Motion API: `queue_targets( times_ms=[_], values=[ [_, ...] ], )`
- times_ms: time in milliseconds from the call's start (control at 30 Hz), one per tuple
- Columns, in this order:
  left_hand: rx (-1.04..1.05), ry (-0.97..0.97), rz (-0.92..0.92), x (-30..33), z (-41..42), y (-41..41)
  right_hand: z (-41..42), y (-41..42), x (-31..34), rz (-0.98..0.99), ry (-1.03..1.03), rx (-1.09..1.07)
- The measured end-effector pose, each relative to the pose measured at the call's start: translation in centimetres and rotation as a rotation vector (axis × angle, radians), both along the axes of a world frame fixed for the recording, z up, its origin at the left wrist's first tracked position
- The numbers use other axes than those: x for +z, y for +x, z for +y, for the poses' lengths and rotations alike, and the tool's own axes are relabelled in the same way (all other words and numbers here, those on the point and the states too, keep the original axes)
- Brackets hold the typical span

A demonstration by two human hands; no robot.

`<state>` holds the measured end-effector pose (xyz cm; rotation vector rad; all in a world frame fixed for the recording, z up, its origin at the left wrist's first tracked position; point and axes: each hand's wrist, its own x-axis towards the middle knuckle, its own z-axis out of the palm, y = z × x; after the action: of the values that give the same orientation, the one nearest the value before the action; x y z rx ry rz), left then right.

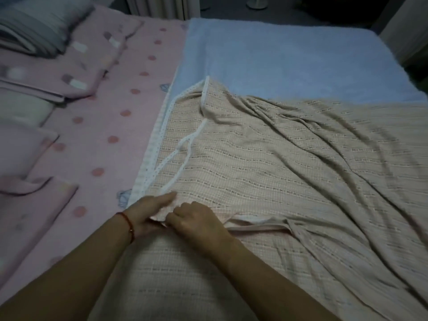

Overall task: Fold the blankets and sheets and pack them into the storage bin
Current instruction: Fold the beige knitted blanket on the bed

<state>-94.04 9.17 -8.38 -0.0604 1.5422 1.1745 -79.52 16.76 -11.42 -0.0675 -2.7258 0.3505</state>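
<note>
A beige woven blanket [278,163] with a white lace edge lies spread and wrinkled over the bed, partly doubled over itself. My left hand [148,212] lies near the blanket's left edge with fingers stretched out flat, thumb under a fold of the fabric. My right hand [194,218] is beside it, fingers curled and pinching the same folded edge of the beige blanket. Beneath the beige blanket a light blue fleecy blanket [289,59] covers the far half of the bed. No storage bin is in view.
A pink dotted sheet [120,107] covers the bed's left side. On it lie a folded pink blanket [69,66], a grey striped folded pile [34,26] at the far left corner, and more folded pink bedding [30,205] near me. The floor shows beyond the bed's far edge.
</note>
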Motion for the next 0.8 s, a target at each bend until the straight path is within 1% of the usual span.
queue_targets(
  times_ms=[67,100,167,233,300,367,400,467,533,600,633,667,700,733,800],
  values=[
    [-0.085,-0.144,0.258,-1.1,-1.6,-1.2,-2.3,0.1,-0.5,0.031,-0.010,-0.047],
    [-0.091,-0.169,0.324,-1.7,-2.4,-1.6,-3.2,0.5,-1.0,0.021,-0.021,-0.107],
    [-0.051,-0.176,0.338,-2.0,-4.1,-1.5,-4.1,2.7,-2.1,-0.079,-0.041,-0.272],
    [0.041,-0.183,0.296,-1.7,-5.6,-0.9,-3.8,5.8,-3.6,-0.192,-0.011,-0.447],
    [0.069,-0.204,0.327,-1.9,-6.3,-0.5,-2.0,8.5,-4.6,-0.236,0.031,-0.605],
    [0.078,-0.229,0.380,-1.7,-7.0,-0.3,-0.1,11.3,-5.0,-0.253,0.027,-0.710],
    [0.083,-0.224,0.400,-1.6,-6.7,-0.5,1.1,12.2,-4.7,-0.237,0.036,-0.730],
    [0.056,-0.247,0.424,-1.5,-8.3,-0.5,0.7,14.3,-4.0,-0.190,0.083,-0.704],
    [-0.006,-0.272,0.480,-1.2,-8.4,-0.4,0.4,16.3,-2.5,-0.069,0.123,-0.674],
    [-0.004,-0.288,0.540,-1.2,-9.4,-0.8,-0.6,17.6,-1.1,0.051,0.122,-0.640],
    [-0.018,-0.311,0.584,-1.8,-10.1,-1.0,-1.2,18.0,-0.7,0.079,0.123,-0.626],
    [-0.066,-0.352,0.623,-2.5,-10.9,-1.0,-1.9,18.7,-0.9,0.059,0.118,-0.624],
    [-0.134,-0.402,0.650,-3.3,-11.7,-0.9,-2.3,19.3,-1.5,-0.021,0.089,-0.631],
    [-0.204,-0.459,0.662,-4.2,-12.6,-0.5,-2.7,20.2,-2.5,-0.143,0.045,-0.634],
    [-0.323,-0.489,0.646,-6.0,-13.9,0.2,-3.1,21.8,-4.9,-0.319,-0.050,-0.645]
  ],
)
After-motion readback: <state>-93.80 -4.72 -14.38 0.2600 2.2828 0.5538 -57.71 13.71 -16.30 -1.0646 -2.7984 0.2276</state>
